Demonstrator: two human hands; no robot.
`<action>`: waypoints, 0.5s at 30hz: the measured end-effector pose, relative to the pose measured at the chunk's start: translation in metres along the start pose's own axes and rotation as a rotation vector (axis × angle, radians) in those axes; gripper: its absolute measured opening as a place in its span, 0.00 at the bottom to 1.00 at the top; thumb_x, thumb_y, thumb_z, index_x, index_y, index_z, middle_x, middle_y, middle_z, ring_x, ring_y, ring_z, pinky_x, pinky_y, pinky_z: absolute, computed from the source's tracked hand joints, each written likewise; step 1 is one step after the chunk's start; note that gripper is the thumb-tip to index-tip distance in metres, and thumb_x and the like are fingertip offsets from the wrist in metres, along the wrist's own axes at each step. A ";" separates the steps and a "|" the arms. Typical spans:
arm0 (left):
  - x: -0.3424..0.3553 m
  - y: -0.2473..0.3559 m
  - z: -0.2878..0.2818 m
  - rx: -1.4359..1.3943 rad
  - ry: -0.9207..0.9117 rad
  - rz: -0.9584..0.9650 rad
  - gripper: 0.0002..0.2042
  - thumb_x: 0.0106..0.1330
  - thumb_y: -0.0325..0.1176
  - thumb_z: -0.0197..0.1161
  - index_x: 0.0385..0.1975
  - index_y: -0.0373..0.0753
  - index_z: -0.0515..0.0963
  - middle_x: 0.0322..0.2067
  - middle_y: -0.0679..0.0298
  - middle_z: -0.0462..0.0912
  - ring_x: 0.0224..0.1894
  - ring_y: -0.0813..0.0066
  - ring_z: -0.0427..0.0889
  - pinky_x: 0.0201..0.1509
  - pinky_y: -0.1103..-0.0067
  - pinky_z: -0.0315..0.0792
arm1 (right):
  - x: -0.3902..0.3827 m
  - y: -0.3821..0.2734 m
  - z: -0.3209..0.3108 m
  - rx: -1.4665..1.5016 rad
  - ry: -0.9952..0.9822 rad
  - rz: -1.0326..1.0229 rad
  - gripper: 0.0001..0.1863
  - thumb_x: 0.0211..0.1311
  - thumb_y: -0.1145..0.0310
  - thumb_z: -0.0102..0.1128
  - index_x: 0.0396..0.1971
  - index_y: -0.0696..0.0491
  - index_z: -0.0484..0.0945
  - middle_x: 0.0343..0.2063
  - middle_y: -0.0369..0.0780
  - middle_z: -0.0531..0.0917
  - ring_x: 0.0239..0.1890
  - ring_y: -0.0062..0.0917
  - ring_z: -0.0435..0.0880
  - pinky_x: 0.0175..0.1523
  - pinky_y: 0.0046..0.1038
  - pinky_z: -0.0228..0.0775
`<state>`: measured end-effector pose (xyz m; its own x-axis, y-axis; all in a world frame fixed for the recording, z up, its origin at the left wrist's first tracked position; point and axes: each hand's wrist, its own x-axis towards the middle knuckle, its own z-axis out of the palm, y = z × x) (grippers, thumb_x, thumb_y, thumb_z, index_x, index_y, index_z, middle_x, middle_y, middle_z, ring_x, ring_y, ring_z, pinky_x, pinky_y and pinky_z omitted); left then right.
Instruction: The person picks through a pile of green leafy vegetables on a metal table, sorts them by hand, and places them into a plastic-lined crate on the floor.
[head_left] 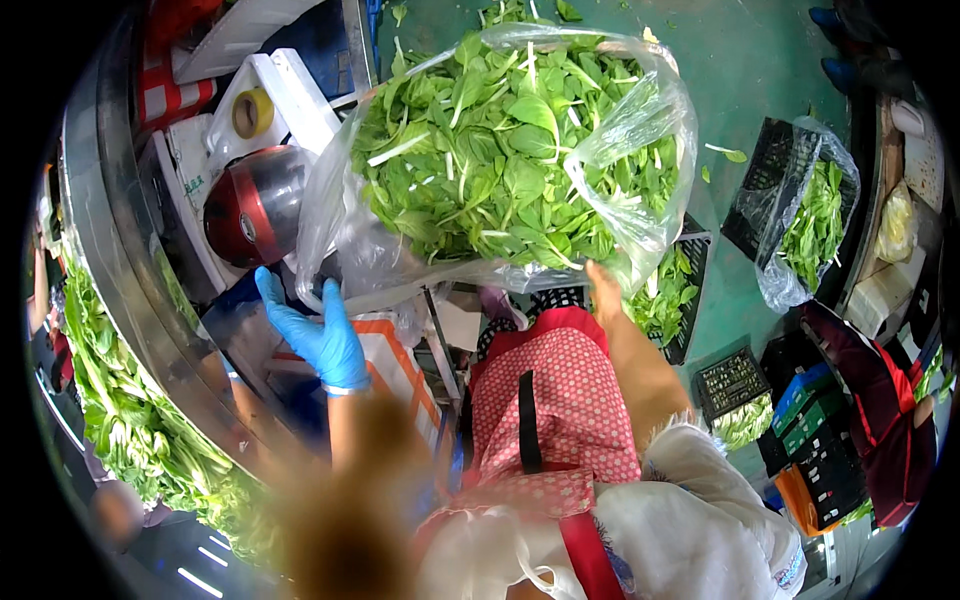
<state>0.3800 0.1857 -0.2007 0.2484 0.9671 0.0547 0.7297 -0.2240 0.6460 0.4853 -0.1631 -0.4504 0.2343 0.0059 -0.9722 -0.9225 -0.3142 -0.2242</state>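
Note:
A large clear plastic bag full of loose leafy greens stands in front of me, its mouth wide and facing up. My left hand, in a blue glove, is at the bag's near left corner with thumb and fingers spread; the film passes close to its fingertips, and I cannot tell if they touch. Bare and partly covered, my right hand grips the bag's near rim to the right of the middle. The tips of its fingers are hidden by film and leaves.
A red and black helmet and a roll of yellow tape lie left of the bag, by a metal counter edge. Black crates with greens stand to the right. Another lined crate sits farther right. Stray leaves dot the green floor.

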 end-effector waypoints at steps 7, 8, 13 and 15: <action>-0.002 -0.050 0.004 -0.252 -0.109 -0.397 0.27 0.56 0.21 0.61 0.57 0.34 0.62 0.51 0.61 0.70 0.49 0.72 0.70 0.55 0.79 0.64 | 0.009 0.015 0.044 0.709 -0.015 0.115 0.10 0.50 0.80 0.59 0.31 0.53 0.68 0.27 0.38 0.76 0.22 0.24 0.74 0.25 0.25 0.68; 0.000 -0.056 0.000 -0.249 -0.189 -0.464 0.24 0.57 0.22 0.60 0.55 0.34 0.65 0.48 0.62 0.73 0.46 0.73 0.72 0.52 0.80 0.65 | 0.008 0.017 0.042 0.710 -0.065 0.134 0.10 0.50 0.80 0.59 0.31 0.53 0.68 0.26 0.37 0.75 0.21 0.22 0.72 0.24 0.24 0.66; -0.004 -0.065 -0.003 -0.214 -0.229 -0.438 0.12 0.62 0.26 0.56 0.45 0.34 0.75 0.37 0.67 0.79 0.34 0.83 0.74 0.38 0.86 0.68 | 0.007 0.004 0.018 0.514 -0.192 0.228 0.09 0.52 0.79 0.58 0.31 0.52 0.70 0.20 0.32 0.70 0.16 0.15 0.64 0.19 0.18 0.57; -0.002 -0.070 -0.005 -0.223 -0.249 -0.459 0.10 0.64 0.27 0.55 0.43 0.34 0.75 0.37 0.66 0.80 0.33 0.87 0.72 0.37 0.87 0.68 | -0.010 -0.013 0.016 0.372 -0.250 0.305 0.05 0.54 0.75 0.60 0.30 0.53 0.73 0.19 0.31 0.68 0.15 0.14 0.62 0.19 0.18 0.54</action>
<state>0.3257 0.2001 -0.2420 0.0993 0.8957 -0.4333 0.6528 0.2701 0.7078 0.4903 -0.1440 -0.4393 -0.0995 0.2073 -0.9732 -0.9942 0.0202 0.1059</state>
